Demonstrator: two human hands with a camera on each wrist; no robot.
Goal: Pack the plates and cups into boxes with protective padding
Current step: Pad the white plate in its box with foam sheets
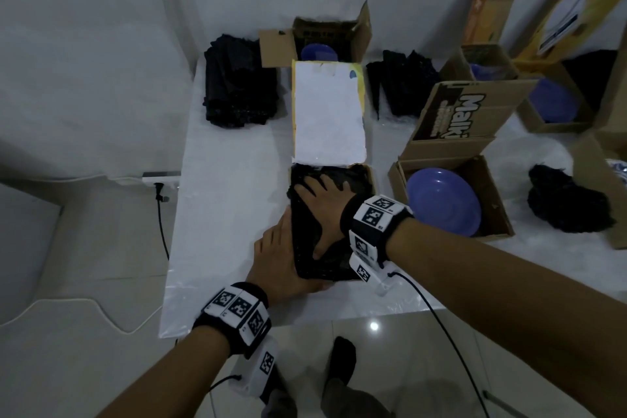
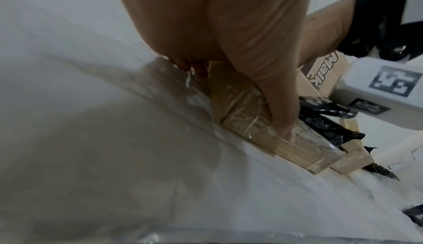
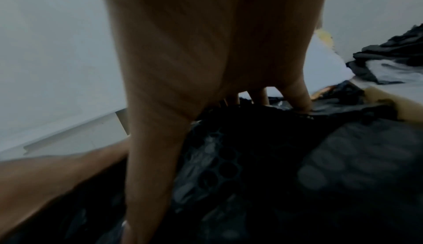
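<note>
A cardboard box (image 1: pixel 371 176) sits near the table's front edge, its white lid (image 1: pixel 327 112) folded open away from me. Black bubble wrap (image 1: pixel 325 258) fills it to the top and hides whatever lies underneath. My right hand (image 1: pixel 322 204) lies flat on the wrap with its fingers spread, pressing down; the right wrist view shows the fingers (image 3: pixel 297 99) sinking into the black bubble wrap (image 3: pixel 297 157). My left hand (image 1: pixel 281 254) rests against the box's front-left corner. In the left wrist view its thumb (image 2: pixel 281 117) lies along the taped box side (image 2: pixel 247 121).
To the right an open box (image 1: pixel 495 200) holds a purple plate (image 1: pixel 442 202). More open boxes with purple plates stand at the back (image 1: pixel 319 52) and far right (image 1: pixel 553 102). Black wrap is stacked at back left (image 1: pixel 237 78), back centre (image 1: pixel 403 85), and crumpled at right (image 1: pixel 566 204).
</note>
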